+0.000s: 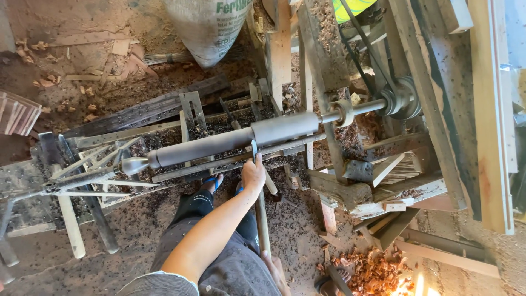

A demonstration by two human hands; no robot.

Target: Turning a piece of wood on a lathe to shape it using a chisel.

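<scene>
On a shaving-strewn workshop floor, the dark workpiece (241, 141) lies along the lathe (383, 104), where the left hand (253, 174) grips the chisel (261, 211) against it, right hand (274, 268) closed around the handle's end, mid-cut.

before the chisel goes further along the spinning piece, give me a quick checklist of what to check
1. Left hand steadies the chisel near its blade, on the tool rest: ok.
2. Right hand on the handle's lower end: partly out of frame, cannot tell.
3. Blade meets the workpiece: ok, contact looks made at mid-length.
4. Workpiece seated between the drive shaft and tail centre: ok.
5. Belt on the pulley: ok.
6. Feet clear of the machine: in open sandals amid shavings, not ok.
</scene>
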